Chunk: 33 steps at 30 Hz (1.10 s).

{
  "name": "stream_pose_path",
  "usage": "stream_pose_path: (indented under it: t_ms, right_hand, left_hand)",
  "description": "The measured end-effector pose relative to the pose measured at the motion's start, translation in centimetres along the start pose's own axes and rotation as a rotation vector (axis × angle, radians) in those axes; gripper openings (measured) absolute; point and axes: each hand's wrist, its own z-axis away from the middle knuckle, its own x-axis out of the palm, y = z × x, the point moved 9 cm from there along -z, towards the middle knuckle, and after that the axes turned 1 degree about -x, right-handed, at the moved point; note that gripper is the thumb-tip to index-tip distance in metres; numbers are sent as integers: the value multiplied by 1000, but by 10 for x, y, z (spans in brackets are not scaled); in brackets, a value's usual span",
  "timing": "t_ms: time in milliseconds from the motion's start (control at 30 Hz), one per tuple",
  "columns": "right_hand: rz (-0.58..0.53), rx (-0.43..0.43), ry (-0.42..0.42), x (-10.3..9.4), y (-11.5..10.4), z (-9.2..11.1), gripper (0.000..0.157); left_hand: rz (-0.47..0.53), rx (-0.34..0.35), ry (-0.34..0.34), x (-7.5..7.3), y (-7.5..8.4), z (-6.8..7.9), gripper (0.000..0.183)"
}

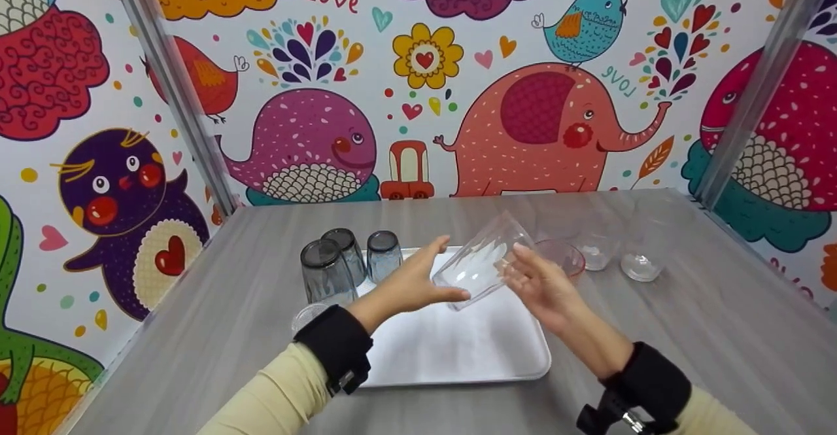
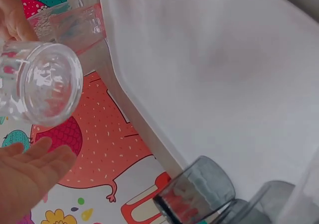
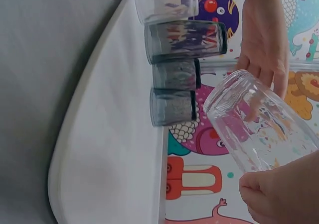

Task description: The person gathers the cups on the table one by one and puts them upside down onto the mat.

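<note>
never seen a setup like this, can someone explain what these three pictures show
There is no machine here, just a person working bare-handed. The wide picture comes from a camera worn on the head; the other two come from a camera on each wrist, so they look tilted. On the table sits a white tray with three dark glasses and a clear glass at its left end. More clear glasses are to its right. The right hand holds another glass; the left hand is open beside it.
</note>
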Motion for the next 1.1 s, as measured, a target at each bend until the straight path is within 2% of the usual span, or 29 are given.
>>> stream_pose_path:
  t_ms: [67,133,367,533,767,900,1100]
  right_hand:
    - [-14,14,-31,5,5,1,76]
    - [-24,26,-39,8,8,2,81]
    - [-41,47,-14,12,10,3,78]
    - [-10,67,-36,13,14,1,75]
    - [131,57,-67,6,11,-1,66]
    - [224,57,-75,-4,2,1,80]
    - [466,37,-107,-27,-26,2,90]
  left_hand:
    - [6,-3,-7,6,1,-1,94]
    - [10,-2,-9,10,1,-2,95]
    - [40,16,-3,14,-1,-5,86]
    - [50,45,9,14,-2,-4,82]
    - [6,52,9,8,0,-1,79]
    - [-85,47,-4,-1,2,1,79]
    - [-226,6,-8,-21,-5,6,82]
